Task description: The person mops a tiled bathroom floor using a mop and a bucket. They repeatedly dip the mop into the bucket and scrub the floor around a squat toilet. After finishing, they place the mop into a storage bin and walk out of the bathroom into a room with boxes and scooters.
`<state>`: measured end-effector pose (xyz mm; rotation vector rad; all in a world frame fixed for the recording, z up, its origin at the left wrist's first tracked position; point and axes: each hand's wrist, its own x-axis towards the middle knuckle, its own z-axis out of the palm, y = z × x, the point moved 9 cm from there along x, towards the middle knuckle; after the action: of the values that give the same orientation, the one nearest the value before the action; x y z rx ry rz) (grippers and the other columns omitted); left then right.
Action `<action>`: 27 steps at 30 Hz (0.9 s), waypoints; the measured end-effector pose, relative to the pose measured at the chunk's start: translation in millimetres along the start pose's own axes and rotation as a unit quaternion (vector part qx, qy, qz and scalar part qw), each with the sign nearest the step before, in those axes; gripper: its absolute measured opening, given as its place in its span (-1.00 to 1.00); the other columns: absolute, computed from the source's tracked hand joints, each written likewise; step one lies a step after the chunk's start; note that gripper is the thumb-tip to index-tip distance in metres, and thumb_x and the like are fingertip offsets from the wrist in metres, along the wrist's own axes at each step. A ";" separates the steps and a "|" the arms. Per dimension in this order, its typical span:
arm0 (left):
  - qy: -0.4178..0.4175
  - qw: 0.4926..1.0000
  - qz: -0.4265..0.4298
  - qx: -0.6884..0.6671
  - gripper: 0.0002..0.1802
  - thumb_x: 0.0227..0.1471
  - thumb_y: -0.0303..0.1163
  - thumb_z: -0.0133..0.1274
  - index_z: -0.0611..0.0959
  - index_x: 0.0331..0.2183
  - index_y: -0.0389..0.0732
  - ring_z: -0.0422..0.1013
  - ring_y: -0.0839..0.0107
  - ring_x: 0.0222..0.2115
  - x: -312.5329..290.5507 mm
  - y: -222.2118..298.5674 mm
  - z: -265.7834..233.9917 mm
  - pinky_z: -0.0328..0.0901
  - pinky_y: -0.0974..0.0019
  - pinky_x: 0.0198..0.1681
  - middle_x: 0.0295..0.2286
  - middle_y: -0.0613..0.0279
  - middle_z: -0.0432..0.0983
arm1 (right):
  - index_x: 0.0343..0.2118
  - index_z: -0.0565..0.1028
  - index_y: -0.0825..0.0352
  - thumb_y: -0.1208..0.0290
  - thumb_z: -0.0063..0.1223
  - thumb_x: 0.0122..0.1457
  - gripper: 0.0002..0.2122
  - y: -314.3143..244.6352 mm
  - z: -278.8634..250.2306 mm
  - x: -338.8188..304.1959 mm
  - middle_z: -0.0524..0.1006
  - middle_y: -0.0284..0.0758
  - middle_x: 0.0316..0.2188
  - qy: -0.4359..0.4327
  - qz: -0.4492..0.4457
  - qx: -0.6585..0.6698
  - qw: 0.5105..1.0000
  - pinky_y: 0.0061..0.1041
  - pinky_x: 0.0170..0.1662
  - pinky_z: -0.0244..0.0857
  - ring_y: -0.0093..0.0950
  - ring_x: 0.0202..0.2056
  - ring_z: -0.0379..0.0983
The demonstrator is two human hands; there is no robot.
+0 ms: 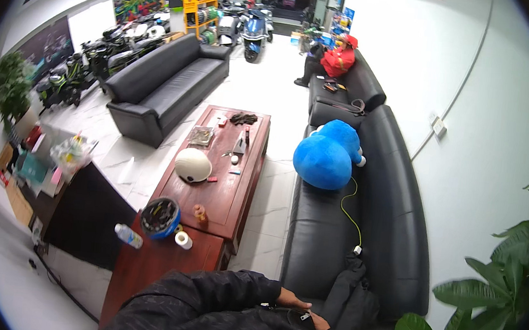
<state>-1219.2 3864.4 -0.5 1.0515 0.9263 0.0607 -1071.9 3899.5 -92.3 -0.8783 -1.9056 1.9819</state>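
Both hands are low in front of my body, at the front of my black patterned jacket. My left hand comes from the left sleeve with its fingers drawn together; what they hold, if anything, is too small to make out. Just beyond and below it is my right hand, its fingers partly hidden by the jacket. A silver zipper pull shows between the two hands. Close to the right hand, a dark garment lies on the black leather sofa.
A blue plush toy sits on the sofa, a yellow-green cable beside it. The wooden table bears a white helmet, a paper roll and a blue-rimmed bowl. A person in red sits farther off. Leaves crowd the right.
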 end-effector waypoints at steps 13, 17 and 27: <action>0.308 0.909 -0.039 -0.277 -0.44 0.15 0.07 -0.02 0.50 -0.08 -0.24 0.45 0.40 -0.38 -51.4 -75.7 -431.8 0.36 0.32 -0.32 -0.30 0.15 0.53 | -0.07 0.46 0.28 0.04 -0.09 0.29 -0.62 -69.7 -119.7 298.3 0.45 -0.53 -0.43 0.081 0.283 0.243 0.924 -0.71 -0.44 0.16 -0.73 -0.47 0.31; 0.394 0.826 0.016 -0.402 -0.54 0.15 -0.05 0.03 0.49 -0.12 -0.25 0.46 0.37 -0.45 -131.7 -90.4 -533.3 0.38 0.28 -0.42 -0.37 0.16 0.52 | -0.10 0.44 0.37 0.04 -0.05 0.26 -0.58 -89.6 -184.4 406.7 0.53 -0.34 -0.36 0.101 0.335 0.070 0.934 -0.58 -0.45 0.32 -0.56 -0.47 0.44; 0.433 0.742 0.036 -0.510 -0.55 0.14 -0.10 0.06 0.50 -0.08 -0.23 0.50 0.30 -0.33 -207.4 -111.8 -720.2 0.40 0.20 -0.28 -0.28 0.12 0.54 | -0.05 0.42 0.43 0.12 0.02 0.23 -0.57 -152.6 -227.7 726.4 0.55 -0.29 -0.39 0.057 0.291 -0.041 0.954 -0.50 -0.45 0.38 -0.51 -0.46 0.49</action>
<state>-1880.6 4226.0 -78.1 -0.0621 1.4110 1.0895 -1544.8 4515.0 -112.9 -1.6974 -1.8120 2.0903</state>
